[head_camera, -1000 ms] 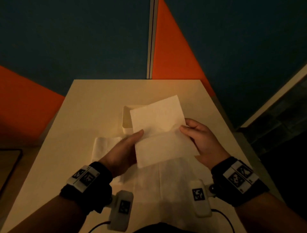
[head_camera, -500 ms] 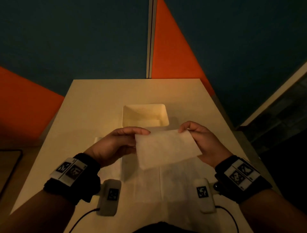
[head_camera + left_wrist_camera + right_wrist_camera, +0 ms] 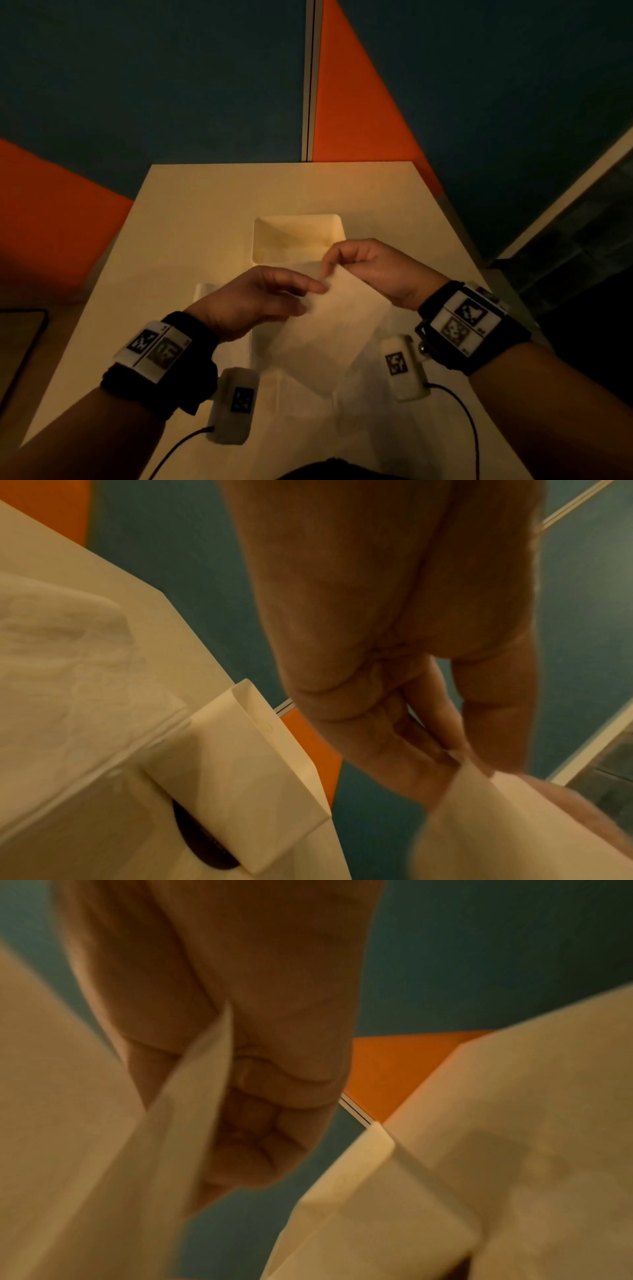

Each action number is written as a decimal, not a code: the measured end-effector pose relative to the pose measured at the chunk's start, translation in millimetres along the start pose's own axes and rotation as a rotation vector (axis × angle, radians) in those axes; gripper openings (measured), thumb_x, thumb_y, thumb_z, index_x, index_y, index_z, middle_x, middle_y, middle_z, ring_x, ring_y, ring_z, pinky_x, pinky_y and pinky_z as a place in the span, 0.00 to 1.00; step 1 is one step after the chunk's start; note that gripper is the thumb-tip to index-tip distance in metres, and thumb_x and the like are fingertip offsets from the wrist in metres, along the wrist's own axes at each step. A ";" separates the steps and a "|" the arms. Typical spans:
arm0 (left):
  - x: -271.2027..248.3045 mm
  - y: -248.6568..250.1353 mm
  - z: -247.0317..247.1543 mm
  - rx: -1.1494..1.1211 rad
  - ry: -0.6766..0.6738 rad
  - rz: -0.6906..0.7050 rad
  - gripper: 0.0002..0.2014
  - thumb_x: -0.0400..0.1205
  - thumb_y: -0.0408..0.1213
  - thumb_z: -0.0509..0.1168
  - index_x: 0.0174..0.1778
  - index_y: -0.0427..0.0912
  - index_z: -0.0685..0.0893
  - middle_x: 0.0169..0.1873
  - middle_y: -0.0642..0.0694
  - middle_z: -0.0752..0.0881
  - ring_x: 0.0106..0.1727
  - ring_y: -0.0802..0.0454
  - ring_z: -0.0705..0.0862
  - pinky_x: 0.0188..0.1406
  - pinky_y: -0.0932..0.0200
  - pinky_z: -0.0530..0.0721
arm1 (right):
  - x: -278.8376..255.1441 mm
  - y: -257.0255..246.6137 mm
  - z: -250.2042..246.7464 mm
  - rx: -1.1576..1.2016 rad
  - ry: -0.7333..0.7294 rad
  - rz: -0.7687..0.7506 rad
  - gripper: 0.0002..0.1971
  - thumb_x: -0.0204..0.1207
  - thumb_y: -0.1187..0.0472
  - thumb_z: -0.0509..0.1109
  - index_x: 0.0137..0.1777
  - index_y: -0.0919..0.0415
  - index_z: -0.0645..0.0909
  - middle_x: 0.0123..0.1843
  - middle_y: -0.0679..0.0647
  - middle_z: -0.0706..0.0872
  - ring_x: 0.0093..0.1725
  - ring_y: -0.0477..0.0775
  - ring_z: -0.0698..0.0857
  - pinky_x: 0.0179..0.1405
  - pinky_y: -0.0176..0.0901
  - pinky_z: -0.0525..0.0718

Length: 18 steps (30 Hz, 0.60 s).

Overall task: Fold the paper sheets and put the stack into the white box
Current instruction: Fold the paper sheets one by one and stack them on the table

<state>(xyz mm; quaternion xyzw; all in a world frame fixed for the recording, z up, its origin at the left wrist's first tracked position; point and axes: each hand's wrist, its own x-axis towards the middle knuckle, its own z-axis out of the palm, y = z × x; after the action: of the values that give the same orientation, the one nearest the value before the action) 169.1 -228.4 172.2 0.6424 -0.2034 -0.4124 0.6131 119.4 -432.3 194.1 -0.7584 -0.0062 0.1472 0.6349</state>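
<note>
I hold a folded paper sheet (image 3: 329,325) above the table, in front of the white box (image 3: 298,236). It slants down towards me. My right hand (image 3: 327,269) pinches its far top corner, fingers curled. My left hand (image 3: 317,294) meets it there, and the left wrist view shows the sheet's corner (image 3: 514,818) between the thumb and fingers of the left hand (image 3: 455,750). In the right wrist view the paper edge (image 3: 164,1150) runs into the pinch of the right hand (image 3: 226,1064). The box (image 3: 246,764) is open and looks empty.
An unfolded sheet (image 3: 308,411) lies flat on the cream table (image 3: 191,212) below my hands. A folded sheet (image 3: 205,291) lies on the left, partly hidden by my left hand. Blue and orange wall panels stand behind the table.
The raised upper half of the sheet has been folded down. My right hand has since moved left to meet the left hand, and the folded sheet now slants down between them.
</note>
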 end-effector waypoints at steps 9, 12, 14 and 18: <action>-29.3 -26.9 -36.0 0.007 0.489 -0.041 0.16 0.76 0.20 0.65 0.56 0.40 0.85 0.55 0.50 0.83 0.50 0.49 0.86 0.36 0.64 0.88 | 25.2 89.5 -6.1 -0.478 0.190 0.366 0.15 0.72 0.60 0.75 0.58 0.55 0.78 0.51 0.53 0.80 0.49 0.51 0.80 0.45 0.41 0.80; -38.2 -40.4 -46.2 0.047 0.622 -0.064 0.16 0.76 0.21 0.67 0.55 0.44 0.83 0.53 0.49 0.81 0.48 0.49 0.84 0.40 0.57 0.87 | 24.7 108.9 1.5 -0.730 0.074 0.475 0.30 0.65 0.53 0.81 0.66 0.54 0.75 0.60 0.53 0.77 0.58 0.52 0.79 0.57 0.43 0.80; -43.2 -50.9 -53.9 0.106 0.696 -0.090 0.17 0.74 0.23 0.70 0.55 0.45 0.84 0.53 0.48 0.81 0.47 0.49 0.83 0.45 0.54 0.83 | 23.8 115.1 7.3 -0.876 0.034 0.498 0.38 0.58 0.48 0.83 0.68 0.52 0.72 0.63 0.51 0.75 0.62 0.55 0.77 0.64 0.50 0.78; -49.0 -62.9 -62.9 0.328 0.774 -0.158 0.20 0.72 0.26 0.73 0.59 0.46 0.83 0.54 0.48 0.78 0.48 0.51 0.79 0.52 0.52 0.79 | 21.2 123.0 14.7 -1.040 0.019 0.494 0.41 0.53 0.45 0.84 0.65 0.50 0.68 0.63 0.50 0.74 0.63 0.57 0.74 0.62 0.54 0.74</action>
<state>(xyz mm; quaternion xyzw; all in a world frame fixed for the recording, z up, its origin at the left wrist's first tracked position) 174.5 -141.4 120.1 0.8525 0.0289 -0.1487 0.5003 114.5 -437.8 68.6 -0.9511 0.1055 0.2618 0.1255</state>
